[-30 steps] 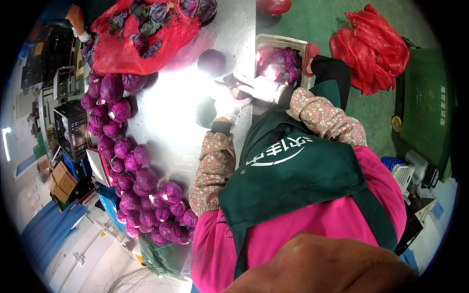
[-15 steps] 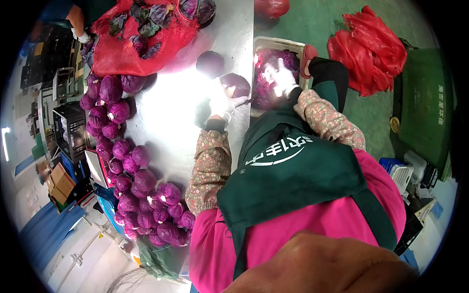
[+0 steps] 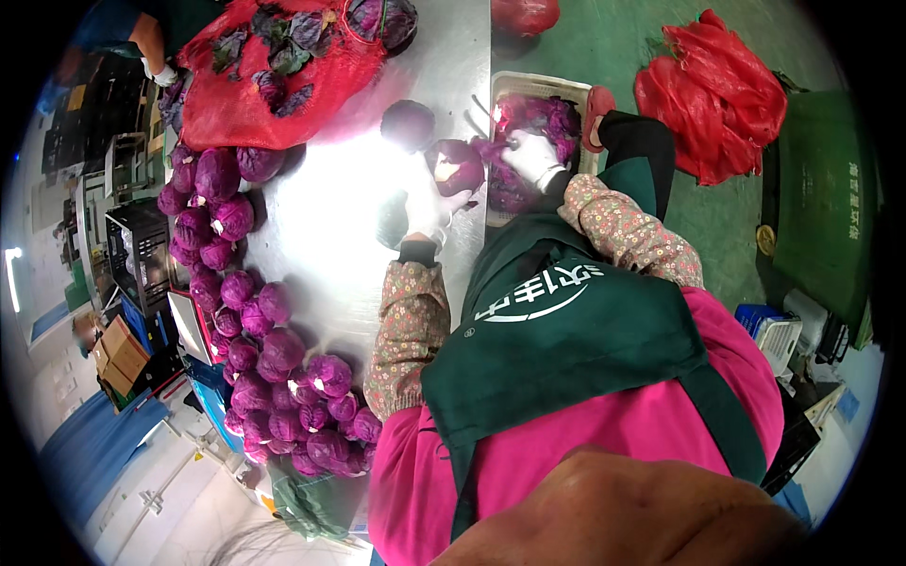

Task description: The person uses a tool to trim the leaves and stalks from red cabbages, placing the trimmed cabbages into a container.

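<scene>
Red cabbage: the peeled-looking head [image 3: 457,168] is resting on the steel desk [image 3: 330,217], at the left hand's one o'clock.
Left grip: the gloved left hand [image 3: 429,206] is cupping that head, its fingers partly lost in glare.
Right grip: the gloved right hand [image 3: 533,158] is hovering over the crate [image 3: 540,79] at the head's three o'clock, fingers curling; whether they are pinching the purple leaf [image 3: 488,151] beside them, I cannot tell.
Waiting heads: a darker cabbage [image 3: 408,124] is sitting at ten o'clock, the purple pile [image 3: 281,351] at seven.
Trimming step: the person is apparently stripping outer leaves.
Leaf move: it is seemingly calling for steadying the head while dropping the leaf crateward.
</scene>
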Motion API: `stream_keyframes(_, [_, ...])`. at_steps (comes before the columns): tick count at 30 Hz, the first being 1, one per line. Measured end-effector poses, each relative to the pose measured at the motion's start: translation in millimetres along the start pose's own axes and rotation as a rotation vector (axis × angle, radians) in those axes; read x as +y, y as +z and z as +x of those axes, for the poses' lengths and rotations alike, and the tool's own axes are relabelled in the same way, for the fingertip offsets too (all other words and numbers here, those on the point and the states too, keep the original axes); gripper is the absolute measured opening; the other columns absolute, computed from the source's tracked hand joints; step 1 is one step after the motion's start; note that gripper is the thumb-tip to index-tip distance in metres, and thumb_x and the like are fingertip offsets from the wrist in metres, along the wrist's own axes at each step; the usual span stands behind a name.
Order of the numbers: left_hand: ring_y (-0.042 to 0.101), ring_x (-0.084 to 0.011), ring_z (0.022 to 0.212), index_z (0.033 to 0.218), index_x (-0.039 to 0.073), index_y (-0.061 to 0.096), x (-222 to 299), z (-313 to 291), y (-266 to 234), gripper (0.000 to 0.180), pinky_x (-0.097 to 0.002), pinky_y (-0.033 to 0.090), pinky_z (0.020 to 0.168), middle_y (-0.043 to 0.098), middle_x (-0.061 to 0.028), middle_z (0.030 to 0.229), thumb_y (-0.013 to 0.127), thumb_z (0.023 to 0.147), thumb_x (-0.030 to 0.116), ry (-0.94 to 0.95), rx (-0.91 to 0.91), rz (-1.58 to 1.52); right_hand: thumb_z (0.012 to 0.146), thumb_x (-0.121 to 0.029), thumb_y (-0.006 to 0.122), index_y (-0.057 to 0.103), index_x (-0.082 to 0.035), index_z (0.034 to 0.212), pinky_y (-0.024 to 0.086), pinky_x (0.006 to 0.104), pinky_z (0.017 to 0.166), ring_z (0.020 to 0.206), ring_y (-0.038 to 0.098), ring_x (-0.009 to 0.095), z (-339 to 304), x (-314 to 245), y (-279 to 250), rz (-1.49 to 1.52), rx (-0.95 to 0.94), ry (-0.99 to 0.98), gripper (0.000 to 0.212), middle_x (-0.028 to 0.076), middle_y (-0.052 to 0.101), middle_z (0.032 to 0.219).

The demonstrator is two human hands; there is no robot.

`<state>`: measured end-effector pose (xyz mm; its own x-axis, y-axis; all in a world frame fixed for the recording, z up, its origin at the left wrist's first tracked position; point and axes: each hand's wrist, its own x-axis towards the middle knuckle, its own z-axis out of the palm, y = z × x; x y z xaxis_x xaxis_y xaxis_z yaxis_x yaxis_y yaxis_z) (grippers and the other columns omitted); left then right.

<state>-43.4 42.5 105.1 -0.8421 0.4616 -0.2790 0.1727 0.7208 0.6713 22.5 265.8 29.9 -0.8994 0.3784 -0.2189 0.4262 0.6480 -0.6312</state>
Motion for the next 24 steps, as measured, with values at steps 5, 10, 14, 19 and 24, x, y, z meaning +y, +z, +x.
stream_keyframes(5, [0.057,-0.0386,0.123,0.155,0.002,0.02,-39,2,18,0.118,-0.0425,0.048,0.103,0.041,-0.0281,0.147,0.092,0.064,0.022,-0.005,0.011,-0.129,0.097,-0.042,0.055,0.069,-0.011,0.107,0.055,0.0499,0.079,0.088,0.069,0.039,-9,23,-6,-0.015,0.009,0.027,0.036,0.019,0.071,0.098])
stream_keyframes(10, [0.057,-0.0377,0.123,0.147,0.0,0.035,-12,8,21,0.108,-0.0423,0.047,0.103,0.048,-0.0273,0.139,0.094,0.062,0.03,-0.038,0.154,-0.06,0.104,-0.046,0.043,0.041,-0.016,0.149,0.054,0.0517,0.069,0.079,0.068,0.044,-14,-31,-10,0.032,-0.155,-0.376,0.055,0.024,0.07,0.091])
stream_keyframes(14, [0.066,-0.0287,0.108,0.136,0.0,0.047,6,7,9,0.089,-0.0402,0.052,0.094,0.067,-0.0161,0.114,0.092,0.063,0.026,-0.187,0.04,-0.126,0.103,-0.048,0.042,0.027,-0.015,0.157,0.053,0.0512,0.067,0.075,0.068,0.045,-16,-61,-20,-0.055,-0.343,-0.371,0.065,0.027,0.068,0.084])
stream_keyframes(19, [0.067,-0.0262,0.103,0.117,0.002,0.062,-6,18,13,0.065,-0.0383,0.054,0.09,0.07,-0.0113,0.1,0.091,0.063,0.024,-0.202,-0.141,0.002,0.104,-0.05,0.039,0.024,-0.015,0.158,0.055,0.0486,0.074,0.084,0.069,0.043,-7,-62,-10,-0.068,-0.387,-0.384,0.066,0.026,0.069,0.108])
stream_keyframes(24, [0.066,-0.0307,0.104,0.121,0.002,0.06,13,10,9,0.071,-0.0413,0.053,0.092,0.067,-0.0149,0.108,0.093,0.062,0.024,-0.11,0.086,0.071,0.104,-0.047,0.038,0.042,-0.013,0.148,0.056,0.0484,0.076,0.091,0.07,0.04,-11,-59,-8,0.03,-0.258,-0.497,0.056,0.02,0.069,0.115])
